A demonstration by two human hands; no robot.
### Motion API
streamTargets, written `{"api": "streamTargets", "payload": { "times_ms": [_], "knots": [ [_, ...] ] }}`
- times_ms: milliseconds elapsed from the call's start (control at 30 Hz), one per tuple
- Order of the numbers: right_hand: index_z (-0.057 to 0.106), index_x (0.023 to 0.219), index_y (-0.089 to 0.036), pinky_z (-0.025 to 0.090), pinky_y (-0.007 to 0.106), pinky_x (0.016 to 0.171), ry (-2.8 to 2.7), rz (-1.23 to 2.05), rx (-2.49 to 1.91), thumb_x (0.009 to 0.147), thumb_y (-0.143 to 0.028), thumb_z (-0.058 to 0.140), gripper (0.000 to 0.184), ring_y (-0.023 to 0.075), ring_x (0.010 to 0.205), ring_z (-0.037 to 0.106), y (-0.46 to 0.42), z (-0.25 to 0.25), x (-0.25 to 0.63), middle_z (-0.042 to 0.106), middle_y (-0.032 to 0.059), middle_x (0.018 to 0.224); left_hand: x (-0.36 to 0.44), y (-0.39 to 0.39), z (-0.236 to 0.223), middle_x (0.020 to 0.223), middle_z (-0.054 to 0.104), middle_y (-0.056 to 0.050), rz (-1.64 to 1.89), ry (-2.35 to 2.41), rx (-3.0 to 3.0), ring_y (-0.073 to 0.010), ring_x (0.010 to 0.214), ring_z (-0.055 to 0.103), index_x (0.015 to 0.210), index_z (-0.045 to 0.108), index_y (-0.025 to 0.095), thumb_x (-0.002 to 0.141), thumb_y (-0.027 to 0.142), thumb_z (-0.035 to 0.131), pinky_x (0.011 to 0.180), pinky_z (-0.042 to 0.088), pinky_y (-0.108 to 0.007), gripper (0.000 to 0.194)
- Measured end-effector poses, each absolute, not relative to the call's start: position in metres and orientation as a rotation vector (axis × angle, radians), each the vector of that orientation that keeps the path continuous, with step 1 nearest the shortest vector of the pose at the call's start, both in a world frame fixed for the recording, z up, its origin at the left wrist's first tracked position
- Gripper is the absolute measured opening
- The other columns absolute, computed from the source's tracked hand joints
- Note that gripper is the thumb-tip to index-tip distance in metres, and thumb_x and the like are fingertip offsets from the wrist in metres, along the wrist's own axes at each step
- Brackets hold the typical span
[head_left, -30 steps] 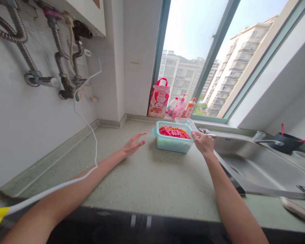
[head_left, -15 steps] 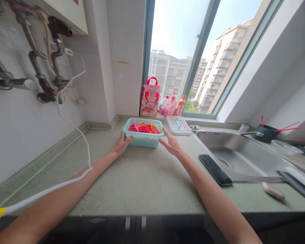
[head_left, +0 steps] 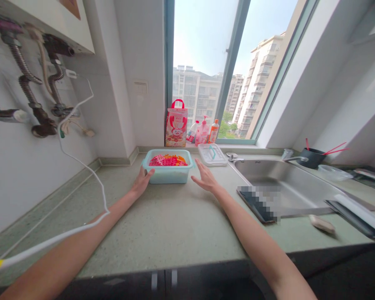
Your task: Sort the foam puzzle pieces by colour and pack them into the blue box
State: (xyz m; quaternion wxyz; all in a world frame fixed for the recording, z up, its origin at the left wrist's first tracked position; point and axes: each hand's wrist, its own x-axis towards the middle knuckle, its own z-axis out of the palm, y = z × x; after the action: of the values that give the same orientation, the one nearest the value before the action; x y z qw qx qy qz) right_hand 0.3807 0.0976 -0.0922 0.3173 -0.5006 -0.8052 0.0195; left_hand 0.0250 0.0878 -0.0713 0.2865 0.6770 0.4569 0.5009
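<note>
A light-blue plastic storage box without its lid stands on the counter, filled with pink, red and orange plastic pieces. My left hand holds the box's left end, its thumb against the front and its fingers partly hidden round the side. Off the right end, a small gap away, is my right hand, with thumb and fingers apart and nothing in it. Behind that hand lies a clear lid with a light-blue handle.
A red and pink bag and several bottles stand on the windowsill. To the right are a steel sink, a dark phone and a small pale object. A white cable crosses in front of my left arm.
My right hand has come off the box's right end and opened wider. The left hand stays on the box. The whole view has shifted a little to the right.
</note>
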Motion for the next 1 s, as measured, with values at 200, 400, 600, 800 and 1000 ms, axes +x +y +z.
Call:
{"api": "streamTargets", "payload": {
  "times_ms": [200, 400, 600, 800, 1000],
  "knots": [
    [0.019, 0.169, -0.019, 0.018, 0.07, 0.124, -1.886, -0.115, -2.045, 0.103, -0.056, 0.048, 0.082, 0.0379, 0.16, 0.024, 0.105, -0.105, 0.411, 0.02, 0.0237, 0.175, 0.025, 0.087, -0.07, 0.158, 0.053, -0.011, 1.353, 1.157, 1.831, -0.0288, 0.157, 0.034, 0.159, 0.039, 0.025, 0.1, 0.067, 0.044, 0.132, 0.021, -0.05, 0.072],
    [0.025, 0.169, -0.022, 0.018, 0.069, 0.124, -1.81, -0.09, -2.176, 0.102, -0.059, 0.047, 0.079, 0.0369, 0.159, 0.026, 0.11, -0.11, 0.413, 0.024, 0.0224, 0.173, 0.024, 0.089, -0.073, 0.161, 0.05, -0.01, 1.342, 1.16, 1.82, -0.029, 0.157, 0.036, 0.16, 0.038, 0.027, 0.1, 0.069, 0.045, 0.131, 0.023, -0.049, 0.074],
    [0.027, 0.168, -0.021, 0.019, 0.065, 0.124, -1.75, -0.13, -2.203, 0.102, -0.06, 0.045, 0.078, 0.0375, 0.156, 0.031, 0.128, -0.106, 0.416, 0.029, 0.0231, 0.171, 0.021, 0.094, -0.079, 0.164, 0.046, -0.011, 1.364, 1.126, 1.83, -0.0293, 0.156, 0.038, 0.161, 0.034, 0.027, 0.1, 0.069, 0.045, 0.131, 0.023, -0.049, 0.075],
    [0.03, 0.168, -0.021, 0.018, 0.066, 0.123, -1.659, -0.134, -2.273, 0.103, -0.062, 0.04, 0.077, 0.0377, 0.156, 0.03, 0.161, -0.106, 0.423, 0.028, 0.0238, 0.171, 0.02, 0.095, -0.082, 0.158, 0.053, -0.013, 1.336, 1.125, 1.781, -0.0319, 0.148, 0.049, 0.163, 0.03, 0.027, 0.1, 0.07, 0.046, 0.129, 0.03, -0.053, 0.078],
    [0.034, 0.166, -0.021, 0.02, 0.067, 0.121, -1.57, -0.134, -2.291, 0.103, -0.065, 0.034, 0.076, 0.0391, 0.154, 0.032, 0.194, -0.107, 0.434, 0.033, 0.0259, 0.167, 0.02, 0.093, -0.082, 0.161, 0.05, -0.011, 1.319, 1.12, 1.807, -0.0306, 0.151, 0.045, 0.165, 0.025, 0.028, 0.101, 0.066, 0.045, 0.129, 0.031, -0.051, 0.077]
  ]
}}
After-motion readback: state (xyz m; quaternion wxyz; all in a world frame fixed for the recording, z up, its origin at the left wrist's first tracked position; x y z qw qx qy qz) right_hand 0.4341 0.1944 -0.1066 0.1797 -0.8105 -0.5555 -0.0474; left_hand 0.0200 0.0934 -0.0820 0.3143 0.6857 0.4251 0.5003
